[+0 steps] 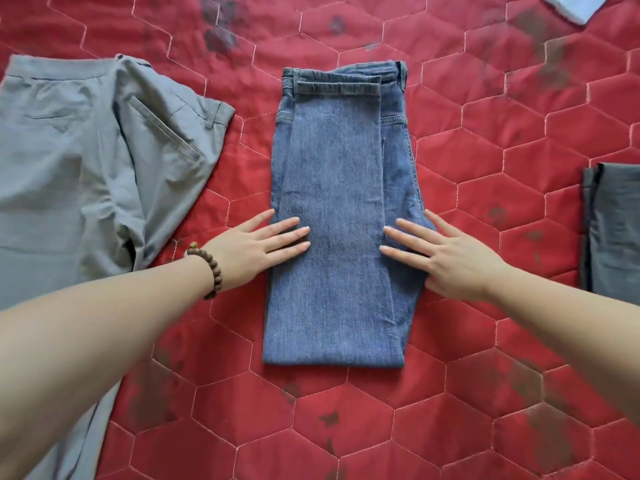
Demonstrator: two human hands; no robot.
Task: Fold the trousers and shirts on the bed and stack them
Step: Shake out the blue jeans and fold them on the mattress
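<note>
Lying at your left are grey trousers [86, 161]; your left hand [256, 244] and right hand [446, 258], fingers straight, press flat on the folded jeans [336, 209] mid-bed [485, 140]; another grey garment [613, 230] lies right.

No text, label, brand or number can be read — not on the jeans [332, 216], nor on the quilt [485, 140].

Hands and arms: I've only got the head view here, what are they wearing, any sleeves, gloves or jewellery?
Both forearms are bare, with no sleeves and no gloves in view. The left hand has a bracelet of round brown wooden beads at the wrist, with one lighter, yellowish bead. The right hand wears no bracelet or watch; no rings show.
</note>
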